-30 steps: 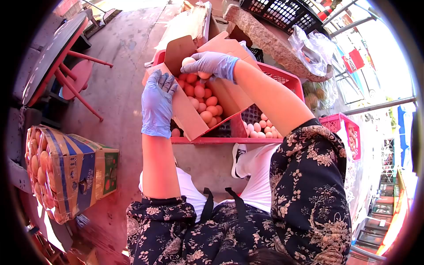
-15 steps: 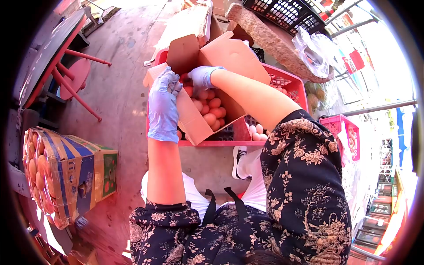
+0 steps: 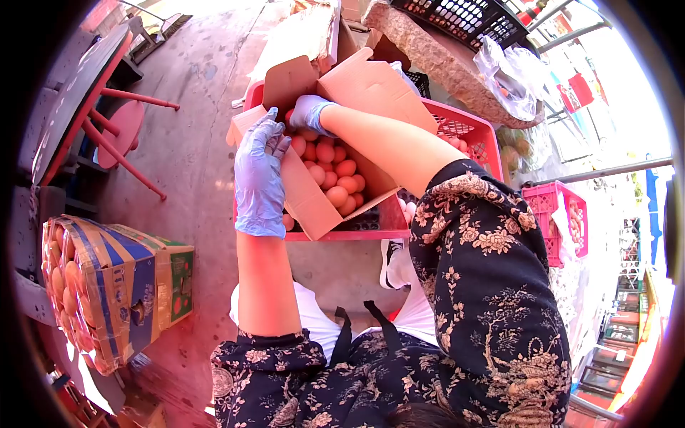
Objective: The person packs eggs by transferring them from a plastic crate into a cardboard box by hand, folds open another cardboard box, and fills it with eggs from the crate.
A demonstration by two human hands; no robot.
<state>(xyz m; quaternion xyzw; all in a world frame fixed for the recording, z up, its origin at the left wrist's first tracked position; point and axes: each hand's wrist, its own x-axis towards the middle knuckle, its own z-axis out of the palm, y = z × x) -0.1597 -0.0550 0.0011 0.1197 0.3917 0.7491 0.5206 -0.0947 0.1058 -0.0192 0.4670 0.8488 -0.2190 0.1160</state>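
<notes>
An opened cardboard box (image 3: 312, 196) holds many brown eggs (image 3: 337, 196) and sits tilted on a red plastic crate (image 3: 357, 234). My left hand (image 3: 260, 178), in a blue glove, is closed over the box's left side, with its fingers at the upper edge. Gloved likewise, my right hand (image 3: 312, 114) reaches into the far end of the box above the eggs. Its fingertips point down and are mostly hidden, so whether they grip an egg cannot be seen. Raised flaps (image 3: 378, 93) stand behind my right wrist.
More eggs (image 3: 409, 209) lie in the crate, right of the box. A taped carton (image 3: 128, 285) with brown round items stands on the floor at left, below a red-legged table (image 3: 85, 100). A stone slab (image 3: 442, 68), a black crate (image 3: 464, 21) and another red crate (image 3: 553, 221) are at right.
My right hand has moved slightly left and farther away within the box, uncovering more eggs. The left hand keeps its place on the box side. The view has shifted slightly.
</notes>
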